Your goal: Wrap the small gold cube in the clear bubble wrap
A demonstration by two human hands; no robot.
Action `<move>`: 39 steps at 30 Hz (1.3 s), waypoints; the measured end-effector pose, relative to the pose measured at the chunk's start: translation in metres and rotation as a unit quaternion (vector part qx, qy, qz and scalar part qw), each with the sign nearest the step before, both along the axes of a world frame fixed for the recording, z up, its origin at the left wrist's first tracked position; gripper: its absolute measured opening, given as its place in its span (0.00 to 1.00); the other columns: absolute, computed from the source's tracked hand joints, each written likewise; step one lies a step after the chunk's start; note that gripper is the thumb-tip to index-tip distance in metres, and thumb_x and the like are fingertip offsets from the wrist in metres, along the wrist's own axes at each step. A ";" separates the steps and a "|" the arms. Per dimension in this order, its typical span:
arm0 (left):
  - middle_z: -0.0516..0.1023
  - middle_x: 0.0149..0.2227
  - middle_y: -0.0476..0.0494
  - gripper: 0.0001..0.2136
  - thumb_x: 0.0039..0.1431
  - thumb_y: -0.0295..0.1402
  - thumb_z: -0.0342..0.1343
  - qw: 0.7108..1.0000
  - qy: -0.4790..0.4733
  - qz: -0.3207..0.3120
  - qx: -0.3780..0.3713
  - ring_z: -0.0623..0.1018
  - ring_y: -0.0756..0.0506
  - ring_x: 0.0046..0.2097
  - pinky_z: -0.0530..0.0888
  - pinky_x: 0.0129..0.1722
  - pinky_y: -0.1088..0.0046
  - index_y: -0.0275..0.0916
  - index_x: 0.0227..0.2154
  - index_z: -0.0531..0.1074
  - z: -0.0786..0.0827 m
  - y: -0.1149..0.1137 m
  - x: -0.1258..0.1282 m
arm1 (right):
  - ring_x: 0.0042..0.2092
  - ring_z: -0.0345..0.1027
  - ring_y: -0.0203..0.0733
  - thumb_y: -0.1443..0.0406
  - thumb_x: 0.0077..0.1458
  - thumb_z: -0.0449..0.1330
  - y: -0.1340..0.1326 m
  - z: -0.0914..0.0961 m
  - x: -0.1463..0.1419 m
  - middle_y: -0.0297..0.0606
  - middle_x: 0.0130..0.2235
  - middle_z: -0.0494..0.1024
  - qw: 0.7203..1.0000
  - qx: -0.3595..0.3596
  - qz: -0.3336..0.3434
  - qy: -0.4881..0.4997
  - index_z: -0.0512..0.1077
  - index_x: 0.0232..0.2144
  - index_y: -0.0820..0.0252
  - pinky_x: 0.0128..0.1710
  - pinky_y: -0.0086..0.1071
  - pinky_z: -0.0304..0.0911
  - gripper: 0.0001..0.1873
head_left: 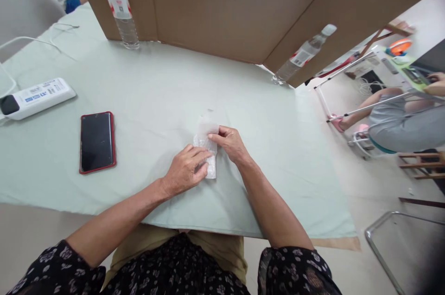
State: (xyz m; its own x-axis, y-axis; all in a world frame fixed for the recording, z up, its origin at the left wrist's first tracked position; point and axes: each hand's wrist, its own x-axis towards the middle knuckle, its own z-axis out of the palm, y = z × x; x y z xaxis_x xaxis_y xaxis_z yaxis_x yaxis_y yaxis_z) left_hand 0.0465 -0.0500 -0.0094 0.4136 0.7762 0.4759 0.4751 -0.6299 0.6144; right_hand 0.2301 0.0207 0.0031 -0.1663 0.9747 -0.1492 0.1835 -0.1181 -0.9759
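Note:
A small translucent bubble-wrap pouch (211, 169) lies on the cloth-covered table in front of me, its thin, smoother end pointing away. My left hand (187, 168) rests across the pouch's lower half from the left, fingers stretched out and thumb apart, touching its surface. From the right, my right hand (229, 143) pinches the pouch near its upper part between thumb and fingers. Fingers cover part of the pouch, and I cannot make out whether anything is inside it.
A phone in a red case (98, 142) and a white power bank-like device (38, 98) with a cable lie left. Behind stands a cardboard panel (215, 7), flanked by a left water bottle (121, 12) and a tilted right one (304, 56). Another person (399, 121) sits at right.

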 end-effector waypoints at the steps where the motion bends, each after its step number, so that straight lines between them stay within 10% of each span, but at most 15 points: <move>1: 0.81 0.45 0.40 0.12 0.62 0.26 0.52 1.000 0.001 0.003 0.000 0.77 0.41 0.44 0.75 0.45 0.62 0.39 0.46 0.76 -0.001 0.000 0.000 | 0.33 0.66 0.37 0.55 0.45 0.68 -0.003 0.002 0.000 0.30 0.28 0.74 1.000 0.010 0.001 0.016 0.74 0.26 0.59 0.36 0.32 0.63 0.13; 11: 0.71 0.47 0.36 0.20 0.53 0.32 0.63 0.989 -0.028 0.141 0.020 0.73 0.37 0.52 0.73 0.53 0.57 0.38 0.49 0.68 -0.004 -0.007 -0.002 | 0.43 0.75 0.45 0.54 0.58 0.63 -0.062 0.017 0.006 0.38 0.40 0.82 0.983 0.157 0.053 -0.076 0.80 0.33 0.54 0.48 0.40 0.69 0.12; 14: 0.67 0.56 0.31 0.28 0.51 0.34 0.65 0.994 -0.034 0.105 0.000 0.70 0.35 0.58 0.70 0.58 0.53 0.38 0.55 0.64 -0.005 -0.004 -0.006 | 0.46 0.76 0.45 0.60 0.61 0.59 -0.071 0.012 0.009 0.39 0.43 0.83 0.962 0.223 0.093 -0.127 0.80 0.36 0.51 0.51 0.42 0.69 0.09; 23: 0.69 0.61 0.32 0.09 0.51 0.25 0.60 0.991 -0.027 0.014 -0.128 0.72 0.36 0.60 0.72 0.56 0.55 0.39 0.36 0.70 0.001 -0.003 -0.017 | 0.62 0.68 0.54 0.61 0.60 0.62 -0.096 -0.008 0.017 0.46 0.57 0.76 0.891 0.341 0.161 -0.254 0.72 0.57 0.52 0.60 0.54 0.64 0.23; 27: 0.73 0.60 0.33 0.13 0.53 0.30 0.60 0.990 -0.065 -0.016 -0.125 0.72 0.35 0.62 0.70 0.60 0.52 0.40 0.42 0.72 0.005 0.003 -0.020 | 0.55 0.72 0.50 0.64 0.60 0.59 -0.081 -0.009 0.011 0.44 0.52 0.79 0.934 0.282 0.092 -0.200 0.76 0.50 0.51 0.56 0.50 0.67 0.16; 31: 0.78 0.54 0.34 0.23 0.54 0.35 0.62 0.977 -0.072 -0.027 -0.197 0.78 0.36 0.56 0.75 0.56 0.56 0.38 0.53 0.70 0.008 0.010 -0.024 | 0.41 0.75 0.45 0.54 0.55 0.66 -0.059 -0.003 0.006 0.39 0.39 0.82 0.995 0.071 0.045 -0.043 0.78 0.39 0.56 0.43 0.40 0.72 0.14; 39: 0.81 0.48 0.37 0.22 0.55 0.38 0.64 0.918 -0.173 -0.048 -0.353 0.81 0.42 0.47 0.78 0.46 0.66 0.36 0.52 0.72 0.011 0.012 -0.025 | 0.41 0.74 0.45 0.43 0.53 0.65 -0.061 0.001 0.007 0.39 0.40 0.81 0.995 -0.025 0.078 0.057 0.77 0.41 0.58 0.43 0.38 0.70 0.26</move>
State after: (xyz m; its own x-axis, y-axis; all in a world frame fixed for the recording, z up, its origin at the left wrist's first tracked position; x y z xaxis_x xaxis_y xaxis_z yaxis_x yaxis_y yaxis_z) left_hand 0.0217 -0.0377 0.0013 0.4163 0.9091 -0.0166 0.1382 -0.0452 0.9894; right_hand 0.2369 -0.0402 0.0042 -0.3331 0.9276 -0.1689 0.0924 -0.1461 -0.9849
